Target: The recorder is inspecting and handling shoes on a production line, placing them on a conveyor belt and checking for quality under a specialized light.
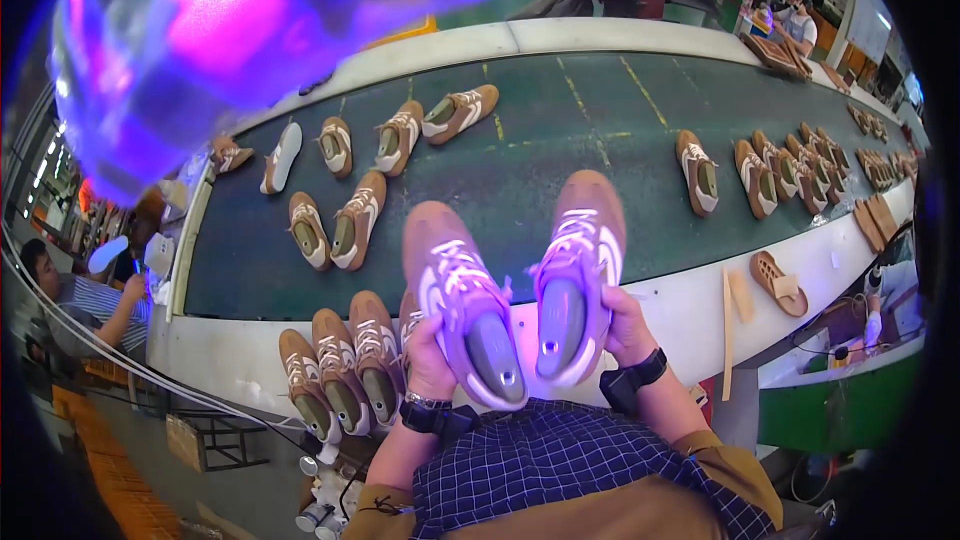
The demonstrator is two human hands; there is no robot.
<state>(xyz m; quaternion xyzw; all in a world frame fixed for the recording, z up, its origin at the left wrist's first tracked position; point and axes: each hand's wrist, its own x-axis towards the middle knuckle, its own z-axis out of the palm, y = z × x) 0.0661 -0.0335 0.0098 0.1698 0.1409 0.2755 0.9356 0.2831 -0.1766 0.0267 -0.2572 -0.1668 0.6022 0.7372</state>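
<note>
My left hand is closed around the outer side of a tan sneaker with white laces and a white side stripe. Its mate, another tan sneaker, is gripped at the outer side by my right hand. Both shoes are held up side by side, toes pointing away from me and openings toward me. Purple light falls on their laces and heels. Most of my fingers are hidden behind the shoes. Close by my left hand, several similar sneakers stand in a row on the white table edge.
Beyond lies a green conveyor belt with more sneakers at left and a cluster at right. A tan sandal rests on the right edge. A glowing purple sheet hangs upper left. A co-worker sits left.
</note>
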